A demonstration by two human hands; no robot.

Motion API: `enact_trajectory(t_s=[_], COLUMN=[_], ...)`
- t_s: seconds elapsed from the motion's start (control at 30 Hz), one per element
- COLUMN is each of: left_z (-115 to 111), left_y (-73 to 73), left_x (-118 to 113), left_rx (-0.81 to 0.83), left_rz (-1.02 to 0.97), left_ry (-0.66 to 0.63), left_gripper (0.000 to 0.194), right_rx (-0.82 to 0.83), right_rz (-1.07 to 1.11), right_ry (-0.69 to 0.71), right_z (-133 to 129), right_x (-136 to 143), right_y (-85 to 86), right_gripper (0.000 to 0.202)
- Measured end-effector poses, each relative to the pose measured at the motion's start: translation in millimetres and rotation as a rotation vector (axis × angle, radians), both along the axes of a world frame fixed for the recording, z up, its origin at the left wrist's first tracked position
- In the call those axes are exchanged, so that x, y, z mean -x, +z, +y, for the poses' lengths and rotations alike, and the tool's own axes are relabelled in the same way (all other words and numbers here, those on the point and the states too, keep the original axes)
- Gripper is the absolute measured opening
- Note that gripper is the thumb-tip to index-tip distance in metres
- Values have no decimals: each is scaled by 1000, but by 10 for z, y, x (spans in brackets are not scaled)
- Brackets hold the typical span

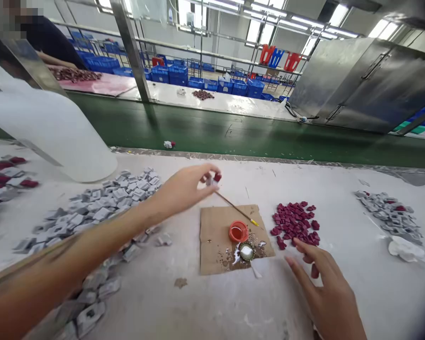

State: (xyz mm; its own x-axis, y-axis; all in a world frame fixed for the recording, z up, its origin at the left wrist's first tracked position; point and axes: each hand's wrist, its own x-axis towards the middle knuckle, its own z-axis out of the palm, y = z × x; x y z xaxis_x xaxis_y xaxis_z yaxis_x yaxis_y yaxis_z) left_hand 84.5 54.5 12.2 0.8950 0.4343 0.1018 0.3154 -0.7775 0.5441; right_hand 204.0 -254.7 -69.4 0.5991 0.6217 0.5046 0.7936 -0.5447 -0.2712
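**Inspector A:** The left hand (pixel 184 189) is noted reaching forward over the table (pixel 340 189). A small grey piece with a red insert (pixel 214 178) is pinched between thumb and fingertips, the fingers closed on it.

**Inspector B:** And the right hand (pixel 326 288)?

**Inspector A:** It is held low with the fingers spread apart and nothing gripped. The pile of red pieces (pixel 295 224) lies just beyond its fingertips; contact cannot be confirmed.

**Inspector B:** What is recorded between the two hands?

**Inspector A:** A cardboard sheet (pixel 216 236) carrying an orange cap (pixel 238 231) and a small silvery blob, with a thin brush (pixel 235 208) laid just below the left fingertips. A heap of grey pieces (pixel 102 203) lies beneath the left wrist.

**Inspector B:** Handling of the held piece?

**Inspector A:** It is judged light, stiff and small, easily dropped. A grip across its outer edges is advised, the red insert possibly being loose or wet.
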Motion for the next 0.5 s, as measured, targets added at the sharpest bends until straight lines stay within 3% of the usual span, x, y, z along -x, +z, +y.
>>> enact_trajectory(t_s=[0.07, 0.13, 0.2, 0.27, 0.37, 0.5], left_z=[238, 412, 532, 603, 615, 373], left_y=[-7, -107, -215, -254, -122, 163], left_x=[-539, -970, -1243, -1336, -1120, -257], left_rx=[-46, -89, -116, -128, -160, -241], left_rz=[29, 54, 91, 110, 93, 91], left_ry=[27, 38, 27, 14, 18, -114], left_gripper=[26, 26, 27, 29, 35, 29], right_rx=[-10, -28, -39, -14, 25, -85], right_rz=[-76, -145, -199, -229, -202, -31], right_ry=[37, 90, 167, 229, 226, 139], right_z=[61, 74, 19, -68, -149, -122], right_x=[-98, -167, -241, -320, -409, -453], right_y=[-54, -120, -192, -272, -404, -564], right_gripper=[41, 37, 29, 24, 25, 35])
